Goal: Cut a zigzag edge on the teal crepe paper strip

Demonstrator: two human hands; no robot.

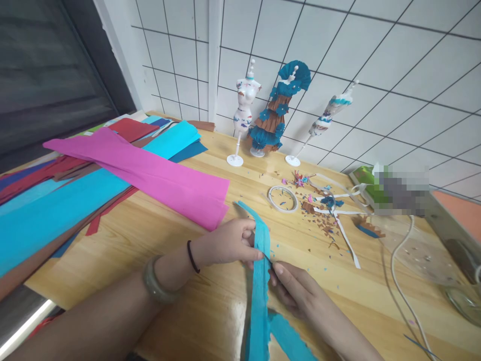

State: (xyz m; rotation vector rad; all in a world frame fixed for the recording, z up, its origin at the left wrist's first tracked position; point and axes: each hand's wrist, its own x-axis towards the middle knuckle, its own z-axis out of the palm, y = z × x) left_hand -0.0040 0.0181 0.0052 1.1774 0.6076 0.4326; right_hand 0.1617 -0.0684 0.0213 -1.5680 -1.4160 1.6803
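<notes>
A long folded strip of turquoise crepe paper [261, 291] runs from the table's middle down to the bottom of the view. My left hand [235, 243] is closed on its left edge, thumb and fingers pinching it. Closed around small dark scissors [268, 259], my right hand [295, 286] is at the strip's right edge. The blade tip touches the paper, while the handles are hidden in my fingers. Below that spot the right edge is wavy. Another turquoise length [291, 338] lies under my right forearm.
Crepe paper sheets, a pink one [169, 175] on top, cover the table's left side. Two bare mannequins [246, 103] and a dressed one [276, 115] stand by the tiled wall. A tape roll [282, 199], paper scraps [323, 215] and a white cable [394, 271] lie on the right.
</notes>
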